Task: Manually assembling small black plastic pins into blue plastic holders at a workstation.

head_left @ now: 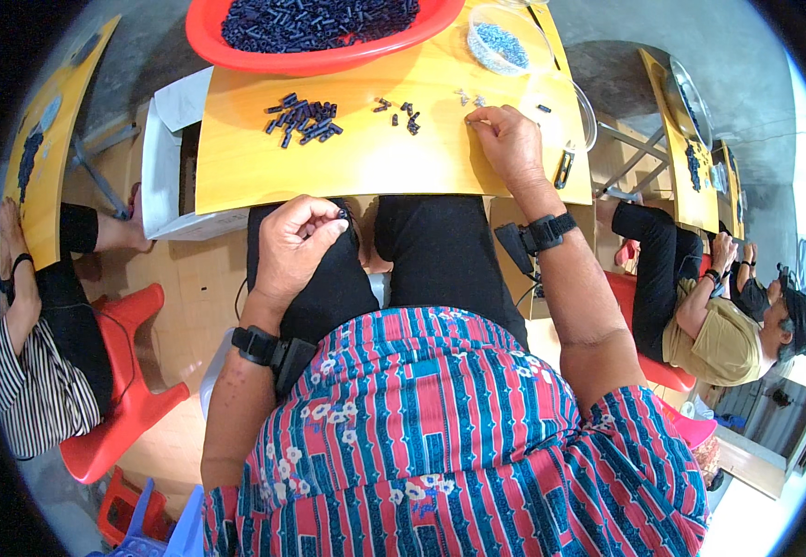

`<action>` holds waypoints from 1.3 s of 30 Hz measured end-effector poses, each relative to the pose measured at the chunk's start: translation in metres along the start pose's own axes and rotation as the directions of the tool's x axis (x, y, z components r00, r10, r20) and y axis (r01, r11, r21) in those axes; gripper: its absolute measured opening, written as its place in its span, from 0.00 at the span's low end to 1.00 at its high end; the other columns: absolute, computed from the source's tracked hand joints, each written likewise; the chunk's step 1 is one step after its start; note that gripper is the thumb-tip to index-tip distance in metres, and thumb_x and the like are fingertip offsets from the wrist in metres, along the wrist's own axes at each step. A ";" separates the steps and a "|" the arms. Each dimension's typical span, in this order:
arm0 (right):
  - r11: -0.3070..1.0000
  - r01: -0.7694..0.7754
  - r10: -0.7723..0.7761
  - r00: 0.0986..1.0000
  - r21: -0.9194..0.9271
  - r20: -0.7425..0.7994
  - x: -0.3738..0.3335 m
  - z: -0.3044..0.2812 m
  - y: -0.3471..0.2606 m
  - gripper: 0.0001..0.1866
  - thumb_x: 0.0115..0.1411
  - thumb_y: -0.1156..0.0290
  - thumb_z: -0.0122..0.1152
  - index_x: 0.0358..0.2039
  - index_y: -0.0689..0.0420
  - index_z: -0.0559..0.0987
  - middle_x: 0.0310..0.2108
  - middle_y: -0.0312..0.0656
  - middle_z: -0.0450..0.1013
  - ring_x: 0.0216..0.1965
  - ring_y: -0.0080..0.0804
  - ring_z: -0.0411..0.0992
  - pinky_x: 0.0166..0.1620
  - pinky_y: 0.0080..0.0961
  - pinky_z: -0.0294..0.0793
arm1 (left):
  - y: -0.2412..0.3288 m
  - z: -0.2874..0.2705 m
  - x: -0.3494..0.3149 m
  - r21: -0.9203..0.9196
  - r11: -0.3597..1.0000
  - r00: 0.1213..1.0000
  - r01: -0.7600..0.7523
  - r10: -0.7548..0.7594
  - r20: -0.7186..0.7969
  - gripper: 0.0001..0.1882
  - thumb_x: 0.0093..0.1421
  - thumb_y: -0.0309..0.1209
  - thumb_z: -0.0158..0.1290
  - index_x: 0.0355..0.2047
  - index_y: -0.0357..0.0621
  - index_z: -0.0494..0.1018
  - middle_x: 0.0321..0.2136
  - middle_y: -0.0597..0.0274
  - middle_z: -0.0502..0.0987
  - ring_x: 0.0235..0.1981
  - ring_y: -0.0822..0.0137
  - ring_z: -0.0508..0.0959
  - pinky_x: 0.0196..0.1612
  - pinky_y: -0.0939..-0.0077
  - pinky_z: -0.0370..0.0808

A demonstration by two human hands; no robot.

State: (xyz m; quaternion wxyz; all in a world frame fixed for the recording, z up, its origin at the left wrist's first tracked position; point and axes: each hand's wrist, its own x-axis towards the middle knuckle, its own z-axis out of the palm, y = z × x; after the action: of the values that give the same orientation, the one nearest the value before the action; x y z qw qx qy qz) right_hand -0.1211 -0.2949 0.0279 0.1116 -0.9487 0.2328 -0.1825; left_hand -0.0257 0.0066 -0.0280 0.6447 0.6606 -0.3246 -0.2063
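My left hand (293,243) is held just off the table's front edge, over my lap. Thumb and forefinger pinch a small dark cylindrical piece (342,213). On the yellow table (264,172), my right hand (511,147) has its fingertips pressed together against the surface; anything between them is too small to make out. Several tiny clear pieces (479,100) lie just beyond those fingertips. A loose pile of dark blue cylindrical pieces (305,121) is at the left, and a smaller scatter of the same (412,123) lies between the pile and my right hand.
A red basin (328,61) full of dark pieces sits at the far side. Beside it stands a clear tub (473,37) of tiny bluish pieces. A slim black-and-yellow tool (565,165) lies near the right edge. A white box (169,176) is left of the table; other people sit on both sides.
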 end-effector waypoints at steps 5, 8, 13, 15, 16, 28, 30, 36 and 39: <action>0.985 0.110 -0.103 0.993 -0.130 0.057 -0.002 -0.006 -0.013 0.04 0.57 0.71 0.58 0.31 0.53 0.81 0.30 0.45 0.76 0.32 0.45 0.76 0.36 0.36 0.76 | -0.002 0.001 0.001 0.006 1.000 1.000 -0.012 0.012 -0.007 0.04 0.53 0.21 0.59 0.29 0.37 0.75 0.24 0.68 0.75 0.23 0.81 0.69 0.28 0.86 0.67; 0.964 0.094 -0.063 0.990 -0.250 0.129 -0.003 -0.004 -0.018 0.05 0.59 0.69 0.55 0.33 0.52 0.78 0.32 0.46 0.76 0.33 0.46 0.76 0.37 0.38 0.76 | -0.001 0.001 0.001 0.030 0.999 1.000 -0.018 0.019 -0.012 0.04 0.53 0.21 0.60 0.29 0.38 0.75 0.23 0.69 0.74 0.23 0.81 0.68 0.27 0.86 0.67; 0.957 0.055 -0.011 0.988 -0.284 0.153 -0.006 -0.001 -0.023 0.07 0.62 0.67 0.50 0.36 0.53 0.76 0.34 0.48 0.76 0.34 0.48 0.75 0.39 0.42 0.74 | 0.001 0.001 -0.001 0.043 0.999 0.999 -0.013 0.014 -0.035 0.04 0.52 0.21 0.60 0.28 0.38 0.75 0.22 0.70 0.74 0.22 0.82 0.68 0.26 0.86 0.67; 0.954 0.079 -0.031 0.986 -0.289 0.164 -0.006 0.002 -0.023 0.08 0.62 0.67 0.49 0.36 0.53 0.75 0.34 0.48 0.76 0.35 0.49 0.75 0.39 0.42 0.74 | 0.000 0.002 -0.001 0.014 1.000 0.999 -0.020 0.021 -0.041 0.04 0.52 0.21 0.60 0.28 0.38 0.75 0.22 0.70 0.74 0.22 0.82 0.68 0.26 0.86 0.67; 0.950 0.095 -0.045 0.984 -0.298 0.171 -0.007 0.004 -0.021 0.08 0.62 0.67 0.49 0.36 0.53 0.75 0.34 0.48 0.76 0.35 0.49 0.75 0.39 0.42 0.74 | -0.001 0.001 -0.001 0.016 1.000 0.999 -0.013 0.014 -0.048 0.04 0.52 0.21 0.60 0.28 0.38 0.75 0.22 0.70 0.74 0.22 0.82 0.68 0.26 0.86 0.67; 0.924 0.314 -0.346 0.929 0.218 0.131 -0.040 0.014 -0.092 0.06 0.56 0.79 0.56 0.35 0.56 0.74 0.31 0.47 0.74 0.35 0.48 0.75 0.39 0.36 0.75 | -0.008 0.002 0.003 0.005 0.997 0.996 0.081 -0.081 0.038 0.04 0.56 0.23 0.59 0.30 0.36 0.75 0.26 0.70 0.76 0.28 0.82 0.73 0.33 0.85 0.72; 0.867 0.366 -0.423 0.899 0.337 0.111 -0.046 0.017 -0.105 0.07 0.55 0.79 0.56 0.35 0.56 0.74 0.30 0.46 0.74 0.35 0.47 0.75 0.39 0.36 0.75 | -0.008 0.003 0.003 -0.010 0.995 0.994 0.095 -0.094 0.051 0.04 0.56 0.24 0.59 0.30 0.36 0.75 0.25 0.70 0.76 0.28 0.82 0.72 0.33 0.85 0.71; 0.840 0.395 -0.476 0.866 0.372 0.155 -0.050 0.025 -0.114 0.04 0.57 0.73 0.55 0.34 0.55 0.74 0.29 0.46 0.72 0.31 0.48 0.73 0.34 0.39 0.74 | -0.006 0.004 0.002 -0.019 0.999 0.999 0.039 -0.039 0.001 0.06 0.53 0.26 0.61 0.28 0.36 0.77 0.21 0.68 0.76 0.22 0.82 0.71 0.27 0.84 0.71; 0.829 0.445 -0.513 0.847 0.339 0.142 -0.050 0.023 -0.114 0.04 0.56 0.72 0.56 0.34 0.55 0.74 0.27 0.45 0.71 0.30 0.47 0.73 0.33 0.38 0.73 | -0.001 0.003 0.003 0.014 0.997 0.996 0.071 -0.072 0.052 0.05 0.55 0.25 0.60 0.30 0.36 0.75 0.25 0.70 0.76 0.27 0.82 0.72 0.33 0.85 0.72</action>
State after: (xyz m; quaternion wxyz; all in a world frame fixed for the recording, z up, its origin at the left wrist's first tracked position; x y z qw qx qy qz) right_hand -0.1075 -0.1693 0.0264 0.2272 -0.9637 -0.0579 -0.1275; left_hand -0.0253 0.0023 -0.0286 0.6242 0.6699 -0.3190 -0.2446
